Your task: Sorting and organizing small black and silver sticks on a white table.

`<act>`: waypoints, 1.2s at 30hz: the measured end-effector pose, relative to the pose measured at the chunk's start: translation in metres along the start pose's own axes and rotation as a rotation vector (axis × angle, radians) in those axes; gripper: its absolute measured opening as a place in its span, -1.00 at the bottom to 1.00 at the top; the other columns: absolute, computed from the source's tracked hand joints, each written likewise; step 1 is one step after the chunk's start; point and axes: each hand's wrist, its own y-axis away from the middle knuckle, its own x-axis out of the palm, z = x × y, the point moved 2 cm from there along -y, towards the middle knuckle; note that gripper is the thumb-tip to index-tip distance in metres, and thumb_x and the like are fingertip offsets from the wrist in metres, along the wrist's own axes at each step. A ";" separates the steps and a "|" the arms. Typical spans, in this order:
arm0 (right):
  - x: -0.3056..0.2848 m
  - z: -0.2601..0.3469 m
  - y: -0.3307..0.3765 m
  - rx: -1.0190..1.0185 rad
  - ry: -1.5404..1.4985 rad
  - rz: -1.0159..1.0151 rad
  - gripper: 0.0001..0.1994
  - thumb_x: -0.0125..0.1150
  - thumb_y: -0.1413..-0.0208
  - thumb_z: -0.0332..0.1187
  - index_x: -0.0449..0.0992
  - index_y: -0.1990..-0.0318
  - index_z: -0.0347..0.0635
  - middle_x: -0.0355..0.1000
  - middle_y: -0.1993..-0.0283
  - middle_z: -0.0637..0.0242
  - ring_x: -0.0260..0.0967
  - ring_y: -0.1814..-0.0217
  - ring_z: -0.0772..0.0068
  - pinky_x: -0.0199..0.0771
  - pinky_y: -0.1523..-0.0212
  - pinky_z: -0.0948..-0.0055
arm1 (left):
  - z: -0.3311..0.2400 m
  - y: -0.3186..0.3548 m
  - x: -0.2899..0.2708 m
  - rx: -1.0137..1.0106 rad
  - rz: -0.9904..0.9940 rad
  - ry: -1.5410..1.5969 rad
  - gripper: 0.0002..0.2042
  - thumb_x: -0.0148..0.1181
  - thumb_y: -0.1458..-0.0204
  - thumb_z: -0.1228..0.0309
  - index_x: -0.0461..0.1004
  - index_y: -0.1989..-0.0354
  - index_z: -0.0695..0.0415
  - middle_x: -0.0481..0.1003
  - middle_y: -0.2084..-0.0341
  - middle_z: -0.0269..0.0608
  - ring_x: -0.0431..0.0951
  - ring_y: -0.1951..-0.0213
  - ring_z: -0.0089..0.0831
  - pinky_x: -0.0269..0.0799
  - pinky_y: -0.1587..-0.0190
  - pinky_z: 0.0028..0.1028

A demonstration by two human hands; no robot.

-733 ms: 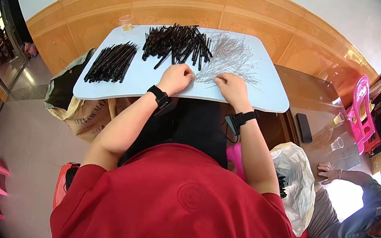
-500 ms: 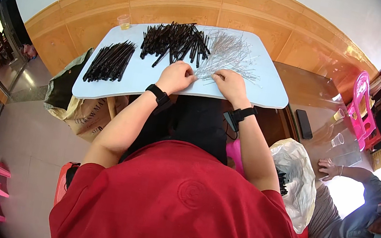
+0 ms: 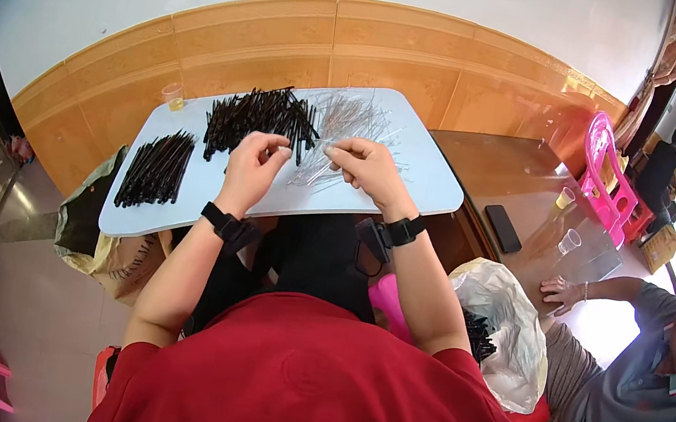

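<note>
Both hands have lifted off the table [image 3: 438,193] since the earlier frame. Left hand [image 3: 252,164] and right hand [image 3: 367,167] each pinch something thin, near the clear rods [image 3: 344,119] and black sticks [image 3: 260,115]. Keep pinches light and aligned.

I have both forearms reaching forward from the lower edge, a black band on each wrist. My left hand [image 3: 254,164] is raised with fingers curled in a pinch. My right hand [image 3: 365,167] sits close beside it, fingers bent, fingertips toward the left.
</note>
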 end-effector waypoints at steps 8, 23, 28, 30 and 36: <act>0.005 0.111 0.091 -0.309 -0.623 0.141 -0.73 0.15 -0.17 -0.36 0.38 0.05 -0.34 0.38 0.50 0.23 0.19 0.63 0.61 0.14 0.67 0.67 | -0.184 0.000 -0.099 0.332 0.136 0.631 -0.80 0.14 -0.06 0.56 0.47 0.12 0.27 0.38 0.38 -0.34 0.31 0.44 -0.70 0.20 0.44 -0.70; 0.000 0.131 0.119 -0.595 -0.275 -0.103 -0.72 0.22 -0.12 -0.45 0.37 0.06 -0.38 0.44 0.47 0.16 0.26 0.61 0.65 0.20 0.63 0.73 | -0.269 0.061 -0.158 0.908 0.451 0.499 -0.91 0.02 -0.12 0.37 0.35 0.24 -0.15 0.27 0.44 -0.46 0.15 0.52 -0.52 0.04 0.54 -0.49; 0.013 0.128 0.112 -0.627 -0.184 -0.062 -0.75 0.21 -0.10 -0.53 0.39 0.07 -0.38 0.46 0.46 0.18 0.33 0.54 0.63 0.24 0.61 0.72 | -0.271 0.077 -0.193 1.055 0.558 0.449 -0.87 -0.03 -0.12 0.34 0.31 0.26 -0.32 0.23 0.45 -0.52 0.08 0.53 -0.46 -0.02 0.54 -0.40; 0.013 0.127 0.110 -0.652 -0.078 -0.051 -0.75 0.20 -0.09 -0.57 0.40 0.06 -0.39 0.46 0.45 0.18 0.35 0.52 0.63 0.25 0.61 0.71 | -0.275 0.078 -0.197 1.118 0.611 0.443 -0.84 -0.04 -0.12 0.33 0.29 0.27 -0.39 0.21 0.45 -0.54 0.05 0.53 -0.44 -0.04 0.54 -0.37; -0.001 0.135 0.123 -0.645 -0.180 -0.037 -0.73 0.24 -0.05 -0.57 0.47 0.06 -0.33 0.48 0.42 0.27 0.37 0.48 0.65 0.33 0.51 0.69 | -0.239 0.088 -0.184 1.425 0.090 0.848 -0.77 -0.01 -0.14 0.21 0.42 0.15 0.04 0.29 0.55 -0.40 0.16 0.58 -0.53 0.04 0.55 -0.51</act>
